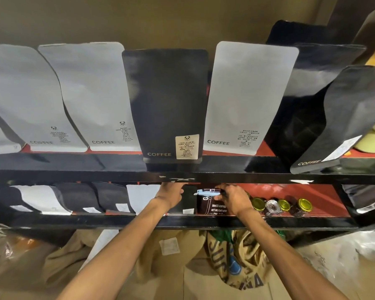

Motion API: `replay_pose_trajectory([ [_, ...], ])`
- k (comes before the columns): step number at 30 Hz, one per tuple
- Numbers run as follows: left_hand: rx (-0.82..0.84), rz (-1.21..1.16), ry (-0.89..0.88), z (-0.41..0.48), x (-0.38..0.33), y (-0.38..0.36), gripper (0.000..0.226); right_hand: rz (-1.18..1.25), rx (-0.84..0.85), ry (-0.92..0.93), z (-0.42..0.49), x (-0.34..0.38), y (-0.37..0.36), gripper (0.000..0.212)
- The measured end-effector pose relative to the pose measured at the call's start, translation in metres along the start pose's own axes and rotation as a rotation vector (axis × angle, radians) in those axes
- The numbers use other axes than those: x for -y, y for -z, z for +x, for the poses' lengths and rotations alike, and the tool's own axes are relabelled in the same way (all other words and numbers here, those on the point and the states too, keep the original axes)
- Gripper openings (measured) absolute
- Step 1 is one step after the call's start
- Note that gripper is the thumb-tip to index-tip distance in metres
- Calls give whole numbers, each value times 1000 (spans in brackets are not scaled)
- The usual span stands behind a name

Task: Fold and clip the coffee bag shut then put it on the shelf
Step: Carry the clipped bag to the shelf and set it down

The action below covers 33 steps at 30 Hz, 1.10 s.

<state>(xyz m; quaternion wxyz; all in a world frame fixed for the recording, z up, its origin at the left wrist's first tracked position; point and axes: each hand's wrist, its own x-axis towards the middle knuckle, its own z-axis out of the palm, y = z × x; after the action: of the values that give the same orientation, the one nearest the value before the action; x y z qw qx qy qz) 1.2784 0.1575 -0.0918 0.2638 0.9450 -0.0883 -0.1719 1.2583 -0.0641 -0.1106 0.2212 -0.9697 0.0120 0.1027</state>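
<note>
A small dark brown coffee bag [208,205] with white print stands on the lower shelf [182,221], its top folded over and held by a light blue clip [207,193]. My right hand [233,200] grips the bag's right side and top at the clip. My left hand [171,194] reaches into the same shelf just left of the bag, fingers curled against a black bag there; what it holds is hidden under the upper shelf's edge.
Grey and black coffee bags [169,105] line the upper shelf. More bags [78,198] fill the lower shelf's left part. Small gold-lidded jars [283,205] lie right of the brown bag. Burlap sacks [236,260] sit below on the floor.
</note>
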Motion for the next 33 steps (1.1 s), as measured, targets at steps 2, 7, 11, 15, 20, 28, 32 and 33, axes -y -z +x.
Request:
replay_pose_trajectory([
  [2,11,-10,3,1,1,0,43,-27,10,10,0,0,3,37],
  [7,28,-12,-7,2,0,0,45,-89,14,60,-2,2,-1,37],
  [11,29,-6,5,3,-1,0,43,-120,47,62,1,2,1,32],
  [15,22,3,14,2,-5,1,42,-85,27,71,3,-1,-1,32],
  [20,53,-28,34,-1,-4,2,51,-69,0,79,1,-3,-7,36],
  [28,66,2,35,-3,-4,-1,55,-74,-51,81,0,-7,-17,48],
  [32,39,64,14,-3,-6,-1,46,-49,-186,81,-4,-11,-15,47],
  [33,38,69,8,-3,-5,-2,45,5,-191,67,-5,-13,-14,45],
])
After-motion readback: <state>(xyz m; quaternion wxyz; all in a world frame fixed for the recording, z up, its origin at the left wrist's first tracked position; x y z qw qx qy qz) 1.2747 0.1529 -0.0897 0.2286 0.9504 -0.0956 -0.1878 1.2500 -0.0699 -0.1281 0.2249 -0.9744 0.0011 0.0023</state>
